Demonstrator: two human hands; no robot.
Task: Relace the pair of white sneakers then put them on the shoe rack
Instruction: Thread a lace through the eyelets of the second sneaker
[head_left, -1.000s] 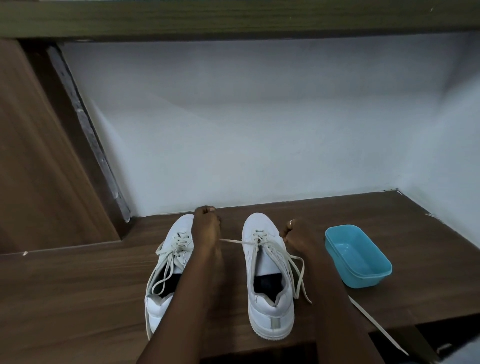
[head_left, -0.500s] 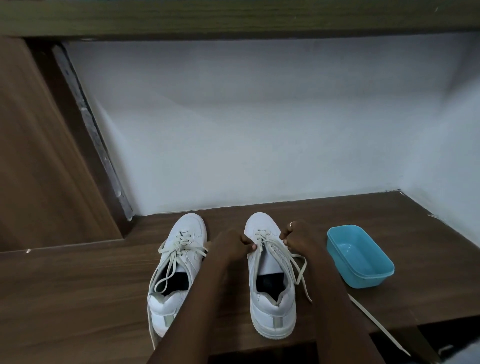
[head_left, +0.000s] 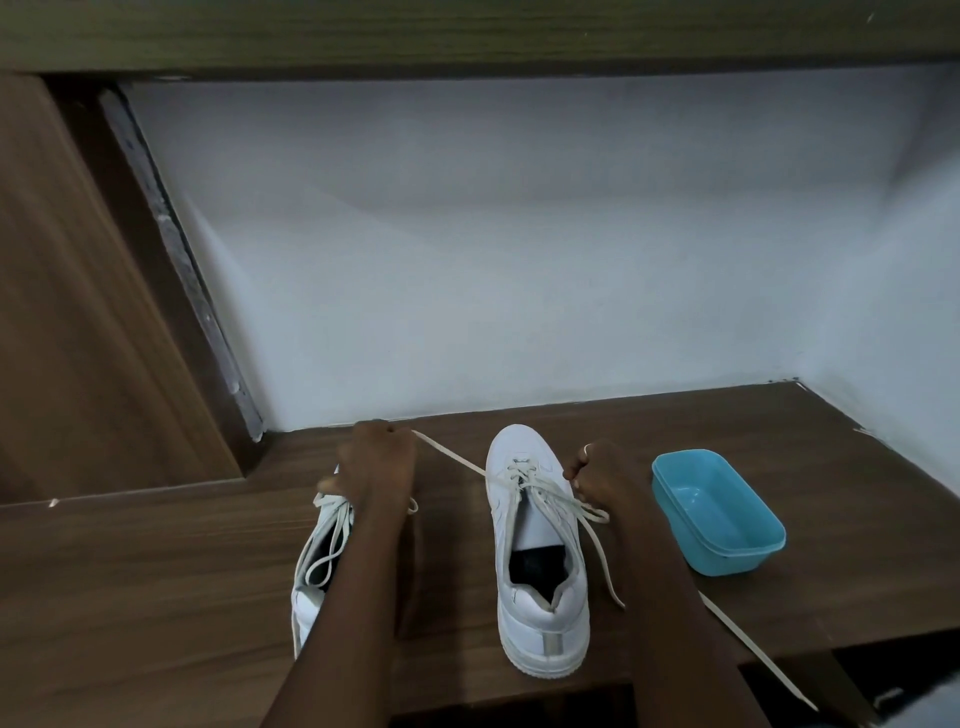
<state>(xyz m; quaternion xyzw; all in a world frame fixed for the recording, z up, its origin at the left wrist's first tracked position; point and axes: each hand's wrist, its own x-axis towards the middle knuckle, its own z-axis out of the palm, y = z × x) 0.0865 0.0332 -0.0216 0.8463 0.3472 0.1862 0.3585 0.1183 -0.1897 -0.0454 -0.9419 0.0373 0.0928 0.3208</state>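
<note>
Where the dark brown wooden worktop (head_left: 156, 597) meets the pale wall (head_left: 519, 260), two white low-top sneakers stand side by side with their toes to the wall: the left sneaker (head_left: 306, 603) partly hidden under the left forearm, the right sneaker (head_left: 540, 613) near a light blue rectangular plastic tub (head_left: 748, 551). The left hand (head_left: 376, 462) hovers over the left sneaker's toe, its fingers curled round the end of a flat cream shoelace (head_left: 452, 458) drawn taut from the right sneaker's front eyelets. The right hand (head_left: 605, 478) sits against that shoe's right side with curled fingers, though I cannot tell whether they pinch anything.
</note>
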